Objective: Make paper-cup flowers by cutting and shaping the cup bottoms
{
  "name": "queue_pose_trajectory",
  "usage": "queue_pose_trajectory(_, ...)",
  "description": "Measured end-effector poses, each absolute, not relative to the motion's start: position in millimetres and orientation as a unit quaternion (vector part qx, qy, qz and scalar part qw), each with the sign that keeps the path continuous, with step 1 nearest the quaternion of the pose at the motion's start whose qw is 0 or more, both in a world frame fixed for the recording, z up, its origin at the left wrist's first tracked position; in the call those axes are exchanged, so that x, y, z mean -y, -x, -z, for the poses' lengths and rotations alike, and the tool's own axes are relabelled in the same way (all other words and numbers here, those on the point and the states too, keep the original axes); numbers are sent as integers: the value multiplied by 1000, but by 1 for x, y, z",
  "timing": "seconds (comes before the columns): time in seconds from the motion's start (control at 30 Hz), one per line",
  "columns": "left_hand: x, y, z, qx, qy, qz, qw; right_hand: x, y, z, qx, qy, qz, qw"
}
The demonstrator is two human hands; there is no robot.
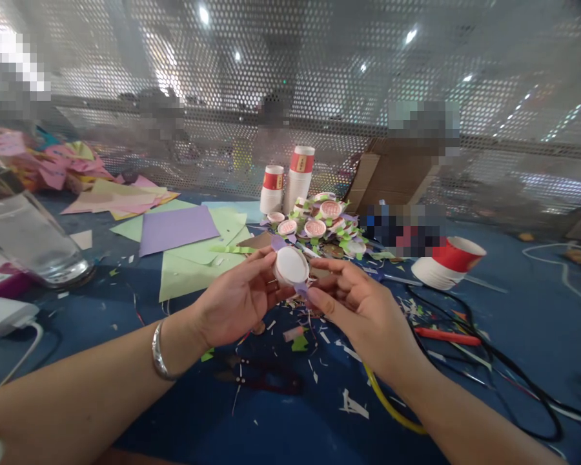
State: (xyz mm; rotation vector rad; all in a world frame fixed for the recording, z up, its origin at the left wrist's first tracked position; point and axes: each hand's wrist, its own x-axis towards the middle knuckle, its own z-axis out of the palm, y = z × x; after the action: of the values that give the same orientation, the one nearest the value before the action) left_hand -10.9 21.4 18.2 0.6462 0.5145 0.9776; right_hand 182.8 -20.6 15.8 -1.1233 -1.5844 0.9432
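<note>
Between my two hands is a small round white paper disc (292,265), like a cut-off cup bottom, with purple paper bits at its upper left and lower right edges. My left hand (239,294) grips its left side, thumb near the upper purple bit. On the opposite side my right hand (356,300) pinches the lower purple bit between thumb and fingers. Just beyond lies a pile of similar discs (314,228) with green and purple paper pieces, some with red print. Dark-handled thread snips (266,380) rest on the blue table nearer to me.
Stacked paper cups (299,181) stand behind the pile; another stack (450,261) lies tilted at right. Coloured paper sheets (179,229) and a glass of water (33,236) are at left. Black cables (469,310), a red-handled tool (448,336) and paper scraps (356,405) litter the blue table.
</note>
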Motion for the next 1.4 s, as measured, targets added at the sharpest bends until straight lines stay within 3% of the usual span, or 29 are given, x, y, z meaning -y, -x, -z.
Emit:
queue_pose_trajectory(0.13,-21,9,-18,-241,-290,-449,810,20,-181,-18,596,434,-463,493)
queue_pose_trajectory(0.4,-12,5,-15,-221,-341,-385,829,20,-178,-20,579,423,-487,500)
queue_pose_trajectory(0.57,-10,3,-14,-240,-355,-429,795,21,-177,-20,573,441,-494,483)
queue_pose_trajectory(0.93,-13,3,-21,-363,-290,-454,760,24,-175,-20,605,447,-468,464)
queue_pose_trajectory(1.4,-8,3,-6,-275,-372,-461,757,25,-173,-22,626,462,-413,474)
